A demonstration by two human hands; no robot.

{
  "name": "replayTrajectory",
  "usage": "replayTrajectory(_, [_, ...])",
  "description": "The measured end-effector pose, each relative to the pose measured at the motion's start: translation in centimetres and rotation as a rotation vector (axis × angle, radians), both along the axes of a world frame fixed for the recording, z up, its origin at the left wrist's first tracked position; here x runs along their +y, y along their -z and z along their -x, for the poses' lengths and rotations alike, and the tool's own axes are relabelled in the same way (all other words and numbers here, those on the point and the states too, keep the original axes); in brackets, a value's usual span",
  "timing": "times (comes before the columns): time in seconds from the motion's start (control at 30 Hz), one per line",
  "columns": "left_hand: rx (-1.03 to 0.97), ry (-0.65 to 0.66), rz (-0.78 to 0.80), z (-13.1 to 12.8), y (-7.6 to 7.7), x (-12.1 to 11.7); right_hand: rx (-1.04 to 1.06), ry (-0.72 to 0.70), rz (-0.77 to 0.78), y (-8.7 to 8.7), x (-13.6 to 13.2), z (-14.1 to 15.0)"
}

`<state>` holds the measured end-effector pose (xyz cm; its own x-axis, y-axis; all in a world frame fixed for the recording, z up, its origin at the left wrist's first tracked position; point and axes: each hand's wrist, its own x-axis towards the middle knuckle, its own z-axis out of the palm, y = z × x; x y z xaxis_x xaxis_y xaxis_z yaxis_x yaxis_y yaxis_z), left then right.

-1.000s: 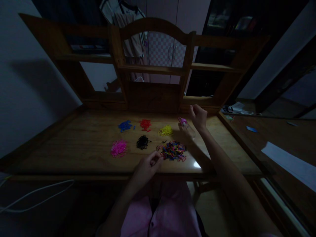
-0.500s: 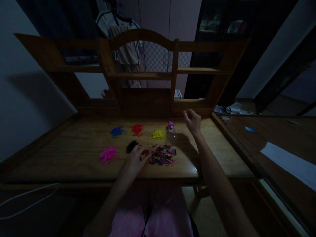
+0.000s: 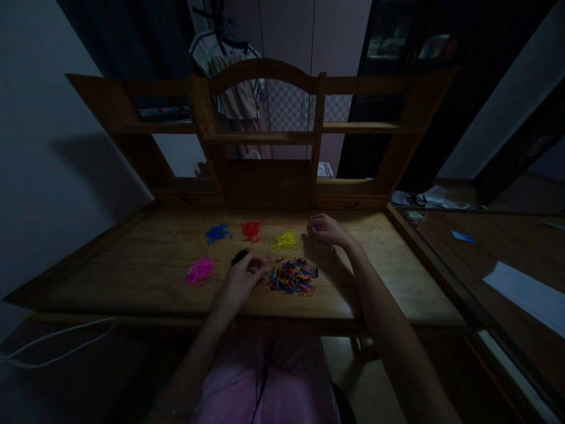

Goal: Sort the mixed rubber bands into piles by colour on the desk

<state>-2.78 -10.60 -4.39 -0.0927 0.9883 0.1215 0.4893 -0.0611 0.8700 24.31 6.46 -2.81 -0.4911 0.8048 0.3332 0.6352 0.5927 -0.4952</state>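
My left hand (image 3: 247, 274) rests at the left edge of a mixed heap of coloured rubber bands (image 3: 292, 277). Its fingers curl toward the thumb, and a pinkish sliver shows by the fingertips; whether it is held is unclear. A black pile (image 3: 239, 255) lies just beyond that hand, partly hidden by it. Farther right, my right hand (image 3: 329, 231) closes around the pink top of a small clear bottle (image 3: 316, 227), mostly covered by the fingers. A yellow pile (image 3: 285, 240) of bands sits left of the bottle.
Blue (image 3: 216, 232), red (image 3: 251, 230) and pink (image 3: 200, 271) piles lie on the left half of the wooden desk (image 3: 145, 265). A wooden shelf frame (image 3: 265, 138) rises at the back. On the right, a brown surface holds a white paper (image 3: 525, 294) and a blue card (image 3: 462, 237).
My right hand has come down and inward from its raised position onto the bottle. My left hand has stayed beside the mixed heap with a slight finger shift. The view has moved slightly.
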Motion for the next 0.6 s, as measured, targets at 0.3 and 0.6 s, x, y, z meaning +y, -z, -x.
replayTrajectory(0.3, [0.355, 0.279, 0.006, -1.5, -1.3, 6.0, 0.100, 0.070, -0.079, 0.1, 0.1, -0.1])
replayTrajectory(0.6, [0.446, 0.338, 0.022, -1.9, -1.4, 5.0, 0.225, 0.144, -0.267, -0.5, -0.5, -0.1])
